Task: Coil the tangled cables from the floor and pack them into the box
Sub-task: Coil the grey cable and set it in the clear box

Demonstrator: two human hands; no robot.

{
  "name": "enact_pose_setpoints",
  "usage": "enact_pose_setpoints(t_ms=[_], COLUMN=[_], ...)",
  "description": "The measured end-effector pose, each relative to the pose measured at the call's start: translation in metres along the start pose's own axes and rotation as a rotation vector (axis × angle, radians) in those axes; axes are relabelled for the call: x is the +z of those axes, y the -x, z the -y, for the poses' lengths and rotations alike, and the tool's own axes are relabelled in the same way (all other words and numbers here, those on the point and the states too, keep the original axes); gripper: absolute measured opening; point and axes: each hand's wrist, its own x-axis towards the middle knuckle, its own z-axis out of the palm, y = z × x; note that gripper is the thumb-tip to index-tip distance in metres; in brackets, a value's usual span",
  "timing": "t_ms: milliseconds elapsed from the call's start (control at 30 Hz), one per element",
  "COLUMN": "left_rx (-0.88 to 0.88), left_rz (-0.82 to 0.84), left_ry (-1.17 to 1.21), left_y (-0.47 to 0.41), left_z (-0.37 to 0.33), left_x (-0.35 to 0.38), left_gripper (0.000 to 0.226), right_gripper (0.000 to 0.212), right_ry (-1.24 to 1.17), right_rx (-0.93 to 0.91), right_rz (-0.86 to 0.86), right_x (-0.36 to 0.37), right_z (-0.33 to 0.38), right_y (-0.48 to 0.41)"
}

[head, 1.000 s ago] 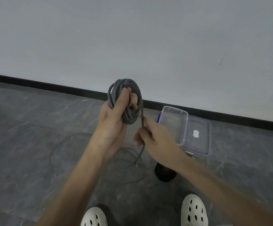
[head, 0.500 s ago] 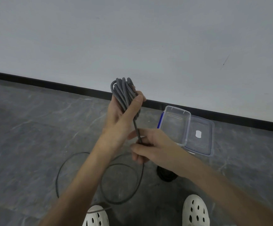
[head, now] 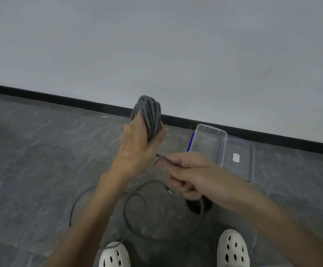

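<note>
Your right hand (head: 187, 174) had swung rightward, fingers curled on the gray cable tail (head: 164, 159), which slanted up-left to your left hand (head: 137, 145). That hand clamped the coil (head: 149, 114), long axis upright. Open clear box (head: 207, 132) sat on the floor (head: 41, 160) ahead-right, nearer your right hand.

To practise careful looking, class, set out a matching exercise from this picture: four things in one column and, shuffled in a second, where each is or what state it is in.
Things
1 grey coil
2 loose strand
3 clear box
4 white clogs

Place or state
A open, on the floor
B on the person's feet
C gripped by the left hand
D held in the right hand

Pairs: 1-C, 2-D, 3-A, 4-B
</note>
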Motion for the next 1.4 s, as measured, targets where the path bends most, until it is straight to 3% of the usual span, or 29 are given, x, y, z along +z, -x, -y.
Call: enact_pose_setpoints(t_ms=[133, 267, 367, 433, 500, 567, 700, 867, 933, 1000, 1067, 1267, 1400], left_rx=[-0.044, -0.166, -0.101, -0.089, -0.096, -0.099, -0.124, -0.156, -0.153, -0.171, -0.181, -0.092, -0.083], left_rz=[0.230, 0.426, 0.519, 0.543, 0.549, 0.543, 0.443, 0.267, 0.212, 0.217, 0.254, 0.504, 0.445], left_ry=[-0.091, 0.142, 0.202, 0.217, 0.275, 0.309, 0.235, 0.153, 0.135, 0.189, 0.295, 0.526, 0.724], left_y=[0.005, 0.005, 0.005, 0.007, 0.008, 0.008, 0.008, 0.003, 0.002, 0.003, 0.003, 0.009, 0.010], left_z=[0.007, 0.003, -0.006, -0.009, -0.010, -0.010, -0.002, 0.012, 0.012, 0.009, 0.003, -0.018, -0.023], left_x=[0.000, -0.001, 0.000, 0.002, 0.004, 0.005, 0.004, -0.005, -0.008, -0.008, -0.009, -0.002, 0.005], left_gripper=[0.018, 0.045, 0.047, 0.039, 0.022, 0.023, 0.025, 0.027, 0.029, 0.032, 0.034, 0.035, 0.031], right_gripper=[0.029, 0.029, 0.017, 0.014, 0.028, 0.035, 0.013, 0.019, 0.020, 0.021, 0.025, 0.028, 0.033], right_ry=[0.347, 0.667, 0.779, 0.891, 1.057, 1.140, 0.876, -0.080, -0.425, -0.616, -0.563, -0.016, 0.277], right_rx=[-0.146, -0.343, -0.528, -0.616, -0.659, -0.639, -0.470, -0.108, -0.084, -0.091, -0.121, -0.301, -0.368], right_rz=[-0.147, -0.284, -0.386, -0.451, -0.479, -0.479, -0.433, -0.342, -0.237, -0.209, -0.296, -0.659, -0.759], right_x=[-0.017, -0.033, -0.046, -0.055, -0.063, -0.067, -0.070, -0.075, -0.073, -0.070, -0.070, -0.072, -0.065], right_z=[0.006, 0.002, 0.001, 0.002, 0.003, 0.004, -0.005, 0.000, 0.006, 0.007, 0.004, -0.004, -0.010], right_y=[-0.003, -0.006, -0.007, -0.009, -0.011, -0.013, -0.014, -0.011, -0.009, -0.011, -0.016, -0.030, -0.035])
